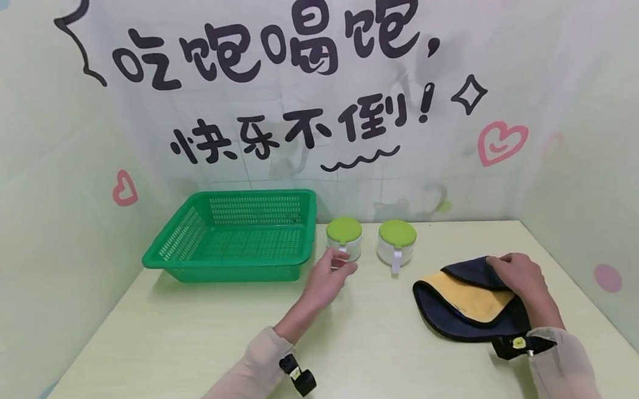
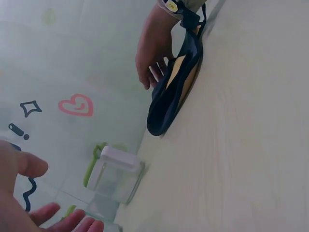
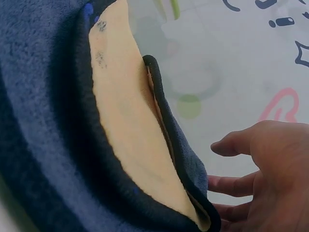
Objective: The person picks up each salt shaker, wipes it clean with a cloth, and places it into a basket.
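My left hand is at the left of two clear jars with green lids and white handles, its fingertips overlapping the jar's front in the head view. In the left wrist view, thumb and fingers of that left hand are spread, with nothing between them; contact with the jar cannot be told. The second jar stands to the right. My right hand is at the right end of a folded cloth, dark blue and yellow with black edging. The right wrist view shows its fingers against the fold, thumb apart.
A green plastic basket with perforated sides stands at the back left of the pale table. Behind the table hangs a white backdrop with black lettering and pink hearts. Similar pale sheets enclose both sides.
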Tool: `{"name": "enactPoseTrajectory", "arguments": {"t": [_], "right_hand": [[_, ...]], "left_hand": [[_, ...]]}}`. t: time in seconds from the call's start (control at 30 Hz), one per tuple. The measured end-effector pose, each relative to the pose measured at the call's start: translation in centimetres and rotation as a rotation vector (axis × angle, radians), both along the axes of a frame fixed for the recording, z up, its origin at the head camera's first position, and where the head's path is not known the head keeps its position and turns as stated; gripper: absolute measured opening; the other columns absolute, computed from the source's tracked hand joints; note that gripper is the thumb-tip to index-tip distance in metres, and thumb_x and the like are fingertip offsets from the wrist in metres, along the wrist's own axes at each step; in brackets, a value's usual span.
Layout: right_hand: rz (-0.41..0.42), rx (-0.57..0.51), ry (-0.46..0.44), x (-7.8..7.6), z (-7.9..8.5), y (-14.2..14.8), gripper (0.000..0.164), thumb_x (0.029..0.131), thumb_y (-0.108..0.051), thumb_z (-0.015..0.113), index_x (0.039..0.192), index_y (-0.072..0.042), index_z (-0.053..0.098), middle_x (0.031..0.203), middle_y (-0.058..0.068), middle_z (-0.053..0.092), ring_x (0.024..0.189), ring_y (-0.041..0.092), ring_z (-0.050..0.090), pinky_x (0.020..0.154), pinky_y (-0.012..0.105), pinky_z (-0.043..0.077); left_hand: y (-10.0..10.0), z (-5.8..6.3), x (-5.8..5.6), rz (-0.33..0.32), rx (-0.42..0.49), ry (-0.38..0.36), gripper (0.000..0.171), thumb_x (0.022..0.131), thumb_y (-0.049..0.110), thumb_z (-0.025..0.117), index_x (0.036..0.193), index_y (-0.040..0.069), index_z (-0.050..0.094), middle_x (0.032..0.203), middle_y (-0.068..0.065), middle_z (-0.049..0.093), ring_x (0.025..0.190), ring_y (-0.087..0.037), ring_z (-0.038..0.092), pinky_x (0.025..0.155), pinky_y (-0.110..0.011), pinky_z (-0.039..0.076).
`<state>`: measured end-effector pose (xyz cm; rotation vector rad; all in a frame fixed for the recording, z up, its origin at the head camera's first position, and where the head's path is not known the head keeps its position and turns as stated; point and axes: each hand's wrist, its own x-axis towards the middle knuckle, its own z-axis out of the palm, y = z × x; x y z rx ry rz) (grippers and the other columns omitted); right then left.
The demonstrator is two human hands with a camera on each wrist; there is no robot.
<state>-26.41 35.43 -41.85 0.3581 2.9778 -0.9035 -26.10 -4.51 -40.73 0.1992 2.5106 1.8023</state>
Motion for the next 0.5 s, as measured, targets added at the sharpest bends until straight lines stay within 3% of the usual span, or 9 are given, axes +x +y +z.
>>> {"name": "enactPoseTrajectory", "arguments": {"t": [0.1,0.2,0.33,0.43,0.5], "right_hand": [[-0.001,0.002,0.004,-0.1,-0.1,0.1,0.061,0.103,-0.048,0.045,0.099,0.009,0.068,0.105,0.033,0.067,0.092,0.044,0.064,0.078,0.047,0.051],[0.011,0.010,-0.009,-0.3,-0.3,0.4,0.054,0.102,-0.049,0.048,0.072,-0.005,0.061,0.076,0.014,0.062,0.075,0.029,0.059,0.068,0.035,0.042],[0.041,0.015,-0.017,-0.3,-0.5,0.6,0.046,0.100,-0.042,0.052,0.062,-0.016,0.048,0.061,-0.003,0.044,0.063,0.019,0.046,0.064,0.031,0.035],[0.053,-0.038,-0.032,-0.3,-0.4,0.6,0.041,0.098,-0.037,0.052,0.063,-0.018,0.041,0.060,-0.005,0.035,0.061,0.017,0.041,0.065,0.032,0.033],[0.052,-0.096,-0.057,-0.3,-0.1,0.5,0.040,0.098,-0.037,0.050,0.066,-0.016,0.041,0.065,0.000,0.039,0.066,0.020,0.044,0.070,0.034,0.036]], "left_hand": [[0.4,-0.6,-0.2,0.084,0.077,-0.136,0.050,0.097,0.029,0.064,0.137,0.004,0.046,0.122,-0.017,0.064,0.106,-0.031,0.067,0.081,-0.035,0.058],[0.7,-1.1,-0.8,0.138,0.150,-0.255,0.056,0.097,0.028,0.064,0.142,0.007,0.040,0.127,-0.019,0.063,0.105,-0.032,0.068,0.076,-0.033,0.060],[0.9,-1.4,-1.7,0.163,0.246,-0.357,0.056,0.097,0.028,0.061,0.143,0.009,0.037,0.137,-0.019,0.055,0.107,-0.031,0.067,0.077,-0.035,0.062],[0.8,-1.5,-2.1,0.170,0.287,-0.394,0.054,0.098,0.029,0.060,0.142,0.009,0.037,0.141,-0.019,0.050,0.108,-0.031,0.064,0.080,-0.037,0.062],[0.7,-1.5,-2.3,0.190,0.291,-0.398,0.053,0.098,0.029,0.059,0.141,0.010,0.037,0.142,-0.019,0.049,0.109,-0.031,0.063,0.080,-0.037,0.062]]}}
